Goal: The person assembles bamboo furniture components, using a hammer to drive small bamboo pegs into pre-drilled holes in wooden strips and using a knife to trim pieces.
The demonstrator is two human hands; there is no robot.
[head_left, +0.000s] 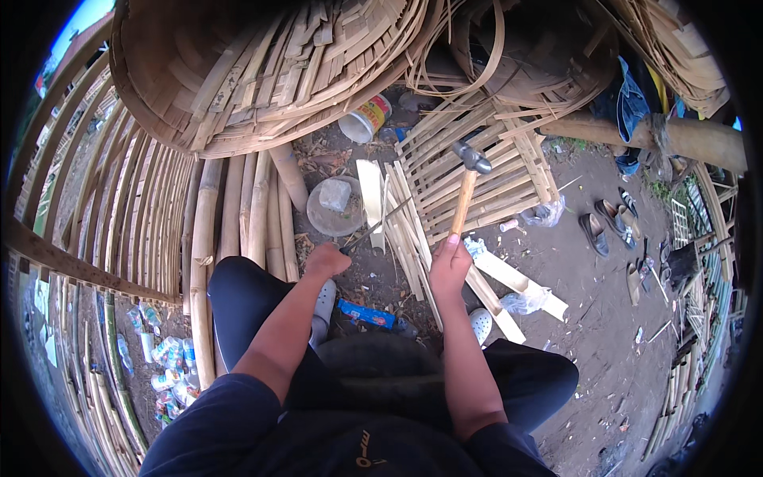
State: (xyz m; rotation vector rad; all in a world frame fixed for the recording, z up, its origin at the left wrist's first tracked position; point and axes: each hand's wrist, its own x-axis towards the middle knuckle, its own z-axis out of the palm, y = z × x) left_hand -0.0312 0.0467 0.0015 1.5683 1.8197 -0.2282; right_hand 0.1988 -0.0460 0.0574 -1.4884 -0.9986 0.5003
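Hammer: right hand [451, 266] wrapped low on the hammer [463, 199], metal head raised beyond the fist; likely top-heavy, so the handle's lower end suits.
Blade: left hand [327, 260] closed round the near end of a dark blade [365, 235], slanting away rightward; stiff, surely sharp, handle only.
Bamboo piece: pale bamboo [370, 195] beside it, contact unclear; probably light, splintery, best taken by flat faces.

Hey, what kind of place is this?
Probably an outdoor bamboo workshop: there are bamboo poles lying side by side, bare dirt ground, and a hammer in the person's right hand.
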